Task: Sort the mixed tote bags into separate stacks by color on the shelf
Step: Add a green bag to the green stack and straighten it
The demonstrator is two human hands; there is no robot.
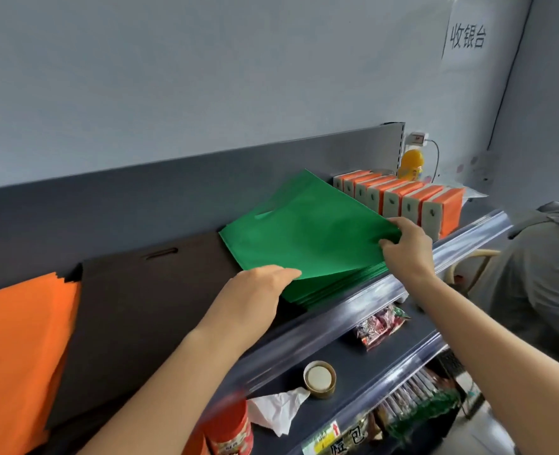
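A green tote bag (304,231) lies tilted on top of a green stack (340,284) on the top shelf. My right hand (406,247) pinches the top bag's near right corner, thumb on top. My left hand (255,297) rests at the bag's near left edge, fingers straight and partly under it. Left of the green stack lies a dark brown stack of tote bags (147,307), and an orange stack (19,349) fills the far left.
A row of orange-and-white boxes (403,198) stands right of the green stack, with a yellow bottle (411,164) behind. The shelf's clear front rail (386,290) runs diagonally. Below sit snack packets (381,326), a round lid (319,377), crumpled tissue and a red jar. A person in grey is at the right.
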